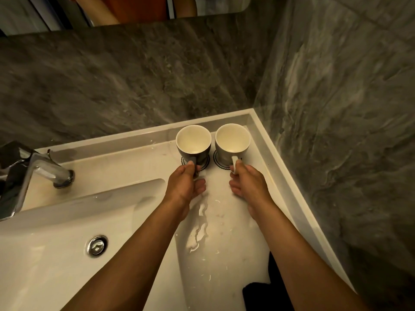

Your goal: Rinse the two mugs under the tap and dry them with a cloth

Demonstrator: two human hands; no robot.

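Note:
Two mugs stand upright side by side on round coasters at the back right corner of the white counter (224,221). The dark mug (193,142) is on the left and the grey mug (232,141) on the right; both are white inside. My left hand (185,182) grips the dark mug's handle. My right hand (248,182) grips the grey mug's white handle. A chrome tap (33,169) stands at the far left over the basin; no water runs from it. A black cloth (267,290) lies on the counter at the bottom, partly under my right forearm.
The white basin (56,265) with a chrome drain (97,245) lies at lower left. Water puddles streak the counter between my arms. Grey marble walls close in behind and on the right. A mirror edge runs along the top.

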